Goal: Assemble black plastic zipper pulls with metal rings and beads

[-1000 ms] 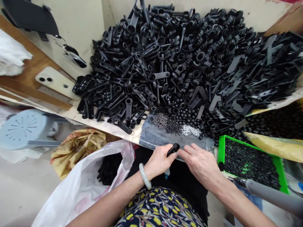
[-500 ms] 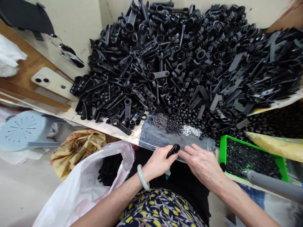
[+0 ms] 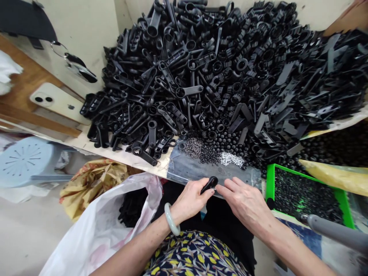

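Observation:
My left hand [image 3: 193, 197] is closed round a black plastic handle part [image 3: 209, 184], whose rounded end sticks out past the thumb and forefinger. Close against it, my right hand [image 3: 240, 200] has its thumb and forefinger pinched at a small silver pin [image 3: 214, 189] by the part. The pin is tiny and the right fingertips partly cover it. Both hands are at the front edge of the bench, above a dark mat [image 3: 189, 167]. On that mat lie a little heap of silver pins [image 3: 231, 159] and small dark pieces [image 3: 194, 148].
Behind the mat rises a big pile of black plastic parts [image 3: 172, 84]. To the right are a green tray [image 3: 270, 188] of small black bits and a grey cylindrical bar [image 3: 333, 228]. At left stand a phone [image 3: 59, 102], a white bag [image 3: 86, 230] and a blue stool [image 3: 23, 161].
The view has shifted slightly. Both hands keep nearly the same pose, still together at the black handle part.

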A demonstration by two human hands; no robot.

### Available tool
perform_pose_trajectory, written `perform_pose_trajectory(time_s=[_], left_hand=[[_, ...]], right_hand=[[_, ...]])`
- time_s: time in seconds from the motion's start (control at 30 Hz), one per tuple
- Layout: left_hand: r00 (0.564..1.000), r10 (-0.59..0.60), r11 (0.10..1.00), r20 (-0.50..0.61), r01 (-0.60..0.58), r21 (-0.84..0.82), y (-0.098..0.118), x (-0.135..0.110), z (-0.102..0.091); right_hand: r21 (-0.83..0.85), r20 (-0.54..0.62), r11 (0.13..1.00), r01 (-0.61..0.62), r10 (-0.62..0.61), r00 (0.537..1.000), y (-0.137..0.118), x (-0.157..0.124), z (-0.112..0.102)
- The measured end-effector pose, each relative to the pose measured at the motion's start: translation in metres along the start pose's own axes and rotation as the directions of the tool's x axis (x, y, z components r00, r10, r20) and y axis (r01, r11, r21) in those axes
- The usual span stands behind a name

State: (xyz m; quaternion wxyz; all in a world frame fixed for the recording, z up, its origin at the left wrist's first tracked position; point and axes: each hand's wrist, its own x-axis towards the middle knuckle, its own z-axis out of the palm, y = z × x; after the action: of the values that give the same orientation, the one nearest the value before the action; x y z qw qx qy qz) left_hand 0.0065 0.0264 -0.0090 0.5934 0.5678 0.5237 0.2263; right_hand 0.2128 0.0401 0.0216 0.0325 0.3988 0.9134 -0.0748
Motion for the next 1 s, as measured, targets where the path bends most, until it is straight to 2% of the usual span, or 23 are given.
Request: perform_pose_trajectory(time_s=[0.33,0.77,1.0], left_hand=[[1.0,0.0,0.999,0.004,0.001,-0.045,-0.002,0.0,0.001],[0.997,0.07,0.997,-0.026,-0.07,0.016,-0.007,0.002,0.002],[1.0,0.022,0.999,-0.019,-0.022,0.026,-0.005,0.003,0.002]], right_hand=[[-0.008,0.011,1.0,-0.003,0.003,1.0,-0.001,-0.003,0.003],[-0.072,0.047,0.997,-0.04,0.044,0.998,-0.008,-0.001,0.003],[-0.179,0.01,0.983,0.04,-0.038,0.999,-0.012,0.004,-0.001]])
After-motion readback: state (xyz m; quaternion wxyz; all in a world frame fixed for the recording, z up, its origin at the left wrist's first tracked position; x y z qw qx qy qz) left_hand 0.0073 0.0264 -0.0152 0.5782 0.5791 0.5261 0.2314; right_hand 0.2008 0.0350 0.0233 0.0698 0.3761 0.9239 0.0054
